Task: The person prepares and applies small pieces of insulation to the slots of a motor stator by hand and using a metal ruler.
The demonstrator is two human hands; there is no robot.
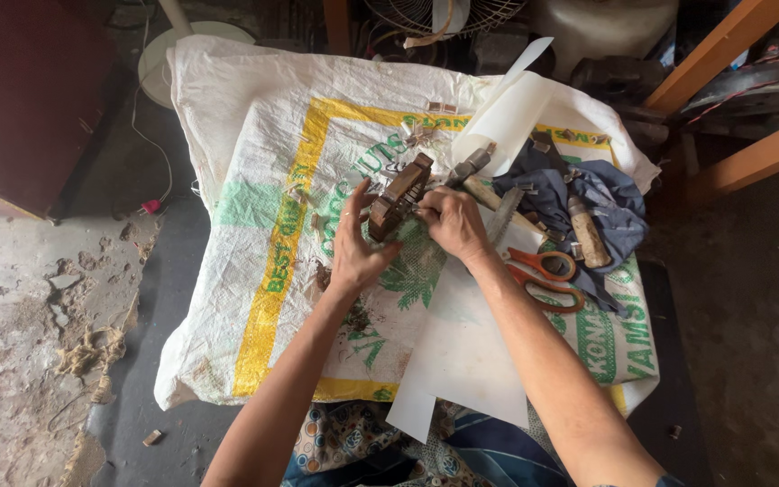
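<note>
One broad white woven sack is covering the work surface, with white sheets and orange-handled scissors lying on it. The left hand is gripping a brown toothed wooden block above the sack's middle, fingers curled round its edge. The right hand is pinching closed against the block's side; what it is pinching is too small to tell. Keeping the block braced steady would help.

A woven sack lies spread on the floor. At its middle both hands, left and right, hold a wooden block between them. Right of them lie scissors, a hammer and a cloth; a paper sheet lies under the right forearm.
</note>
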